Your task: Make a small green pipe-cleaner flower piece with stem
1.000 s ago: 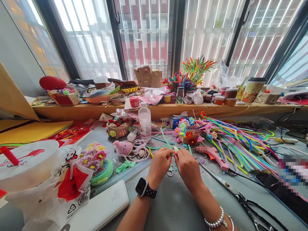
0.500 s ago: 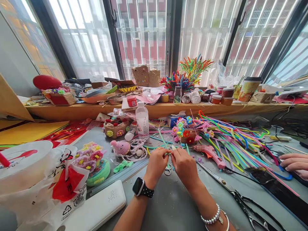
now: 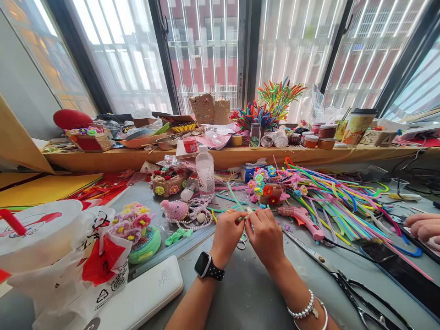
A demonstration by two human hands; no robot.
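My left hand (image 3: 229, 231) and my right hand (image 3: 265, 231) meet above the middle of the grey table, fingertips pinched close together. Between them is a pale green pipe cleaner (image 3: 235, 196), one length of it pointing up and away from the fingers. A small whitish bit shows at the fingertips, too small to make out. Under the hands, the ring handles of small scissors (image 3: 242, 244) peek out. Right of my right hand lies a pink glue gun (image 3: 304, 219). Large black-handled scissors (image 3: 326, 265) lie nearer to me.
Loose pipe cleaners (image 3: 343, 211) spread over the right side, near a flower basket (image 3: 271, 192). A water bottle (image 3: 205, 172), a beaded strand (image 3: 197, 215) and a white power bank (image 3: 151, 293) are on the left. Another person's hand (image 3: 424, 227) rests at the right edge.
The view has shifted slightly, so everything sits a little further right. Both hands keep their pinch on the pipe cleaner, with only small finger movement.
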